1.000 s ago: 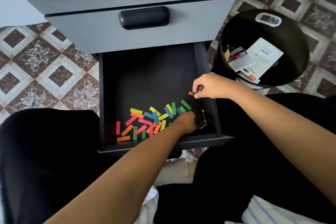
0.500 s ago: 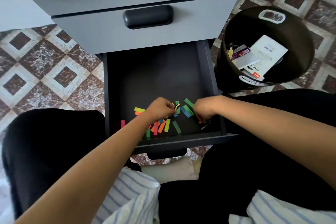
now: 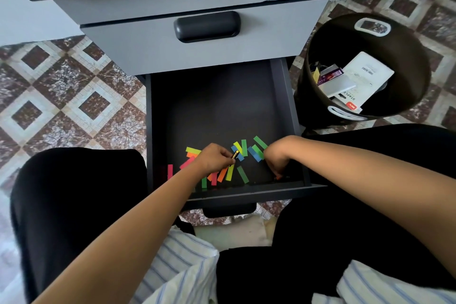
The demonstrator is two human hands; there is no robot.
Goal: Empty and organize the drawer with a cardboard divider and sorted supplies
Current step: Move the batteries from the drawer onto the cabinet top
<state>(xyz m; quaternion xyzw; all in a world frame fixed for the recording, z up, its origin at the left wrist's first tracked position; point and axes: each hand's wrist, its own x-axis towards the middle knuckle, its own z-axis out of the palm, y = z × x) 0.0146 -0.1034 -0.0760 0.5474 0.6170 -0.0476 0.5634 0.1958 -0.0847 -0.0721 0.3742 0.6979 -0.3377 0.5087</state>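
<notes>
Drawer [image 3: 281, 111], dark grey, pulled open beneath a closed grey drawer front [image 3: 192, 52] with a black handle [image 3: 206, 26]; rear half bare.

Coloured paper strips [image 3: 243, 174], green, yellow, blue, orange and pink, scattered loose along the drawer's front, from 9 o'clock to 3 o'clock of the left hand.

Left hand [image 3: 214, 158], inside the drawer over the strips, fingers pinched on a small black-and-gold battery [image 3: 235, 154] at its 3 o'clock.

Right hand [image 3: 275, 159], in the drawer's front right corner, fingers curled downward onto something small and orange [image 3: 278, 177]; whether it grips it cannot be told.

Black bin [image 3: 318, 106], on the patterned tile floor [image 3: 61, 86] at 2 o'clock of the drawer, holding a white staples packet [image 3: 365, 79] and other cards.
</notes>
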